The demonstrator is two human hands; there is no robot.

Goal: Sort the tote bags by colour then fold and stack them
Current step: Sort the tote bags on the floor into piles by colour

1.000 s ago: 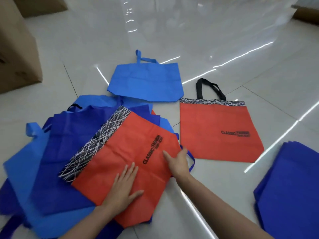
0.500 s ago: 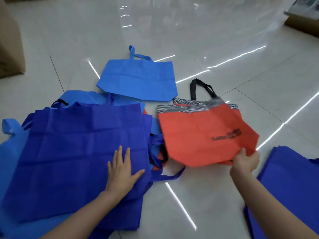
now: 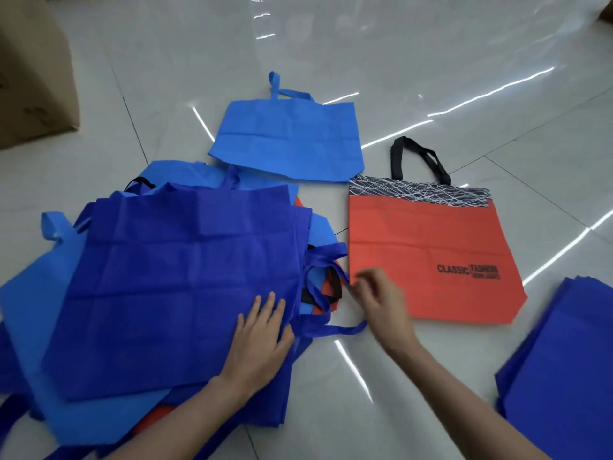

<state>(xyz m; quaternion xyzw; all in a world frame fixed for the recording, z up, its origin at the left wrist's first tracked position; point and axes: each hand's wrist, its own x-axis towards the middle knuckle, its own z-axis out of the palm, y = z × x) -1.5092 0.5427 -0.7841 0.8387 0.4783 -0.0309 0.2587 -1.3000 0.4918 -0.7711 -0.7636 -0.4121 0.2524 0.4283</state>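
A mixed pile of tote bags lies on the floor at the left, with a dark blue bag [image 3: 185,277] on top. My left hand [image 3: 262,340] rests flat on that bag's near right corner. A red bag [image 3: 431,247] with a black patterned band and black handles lies flat at the centre right. My right hand [image 3: 381,300] is blurred over the red bag's near left corner, fingers loosely curled and holding nothing I can see. Behind, a single light blue bag [image 3: 288,137] lies flat. A stack of dark blue bags [image 3: 570,360] sits at the right edge.
Light blue bags [image 3: 30,293] and bits of red stick out from under the pile. Loose dark blue handles [image 3: 331,330] trail between the pile and the red bag. A cardboard box [image 3: 30,78] stands at the far left on the glossy tiled floor.
My right hand pulled a red bag off the pile, carried it right and laid it on the red bag there, then let go and moved back left. My left hand stayed on the pile.
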